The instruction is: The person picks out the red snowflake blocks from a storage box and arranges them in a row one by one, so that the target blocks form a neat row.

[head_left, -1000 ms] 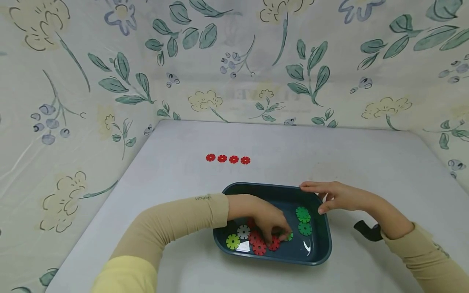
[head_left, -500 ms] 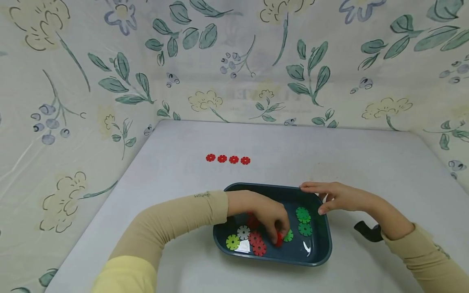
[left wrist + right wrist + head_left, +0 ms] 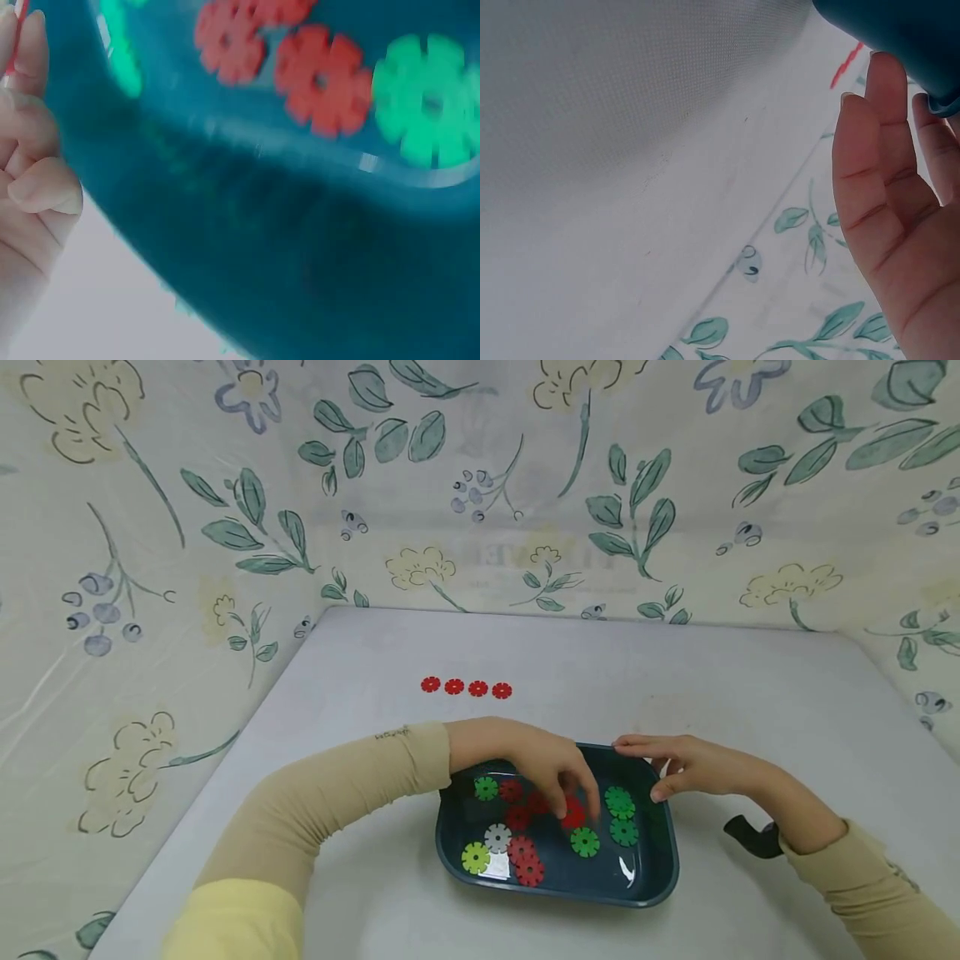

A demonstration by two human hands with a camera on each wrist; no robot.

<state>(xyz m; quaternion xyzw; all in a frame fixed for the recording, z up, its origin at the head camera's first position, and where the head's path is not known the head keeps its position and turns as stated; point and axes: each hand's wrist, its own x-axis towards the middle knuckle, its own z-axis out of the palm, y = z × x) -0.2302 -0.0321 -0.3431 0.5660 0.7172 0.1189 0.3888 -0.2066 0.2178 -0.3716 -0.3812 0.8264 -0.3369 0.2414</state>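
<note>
In the tray: our left hand (image 3: 551, 772) is up over the dark blue tray (image 3: 660, 872), pinching a red flower piece (image 3: 573, 816) in its fingertips.

What changed: a moment ago this hand was low at the near side of the tray, picking among the pieces. Now it has lifted and moved toward the far side, and the red piece came up with it.

What that means: we think the pick-up worked, and the piece is now free of the pile.

Right hand: our right hand (image 3: 686, 764) rests on the far right edge of the tray with its fingers nearly straight. It holds nothing and has stayed put.

Left in the tray: more red pieces (image 3: 527, 862), some green pieces (image 3: 619, 802), a yellow piece (image 3: 476, 857) and a white piece (image 3: 497, 837).

On the table: four red pieces in a row (image 3: 466, 687) lie well apart from the tray, on the white table (image 3: 750, 693).

Wrist views: the left one is blurry, but we can see red and green pieces inside the tray.
</note>
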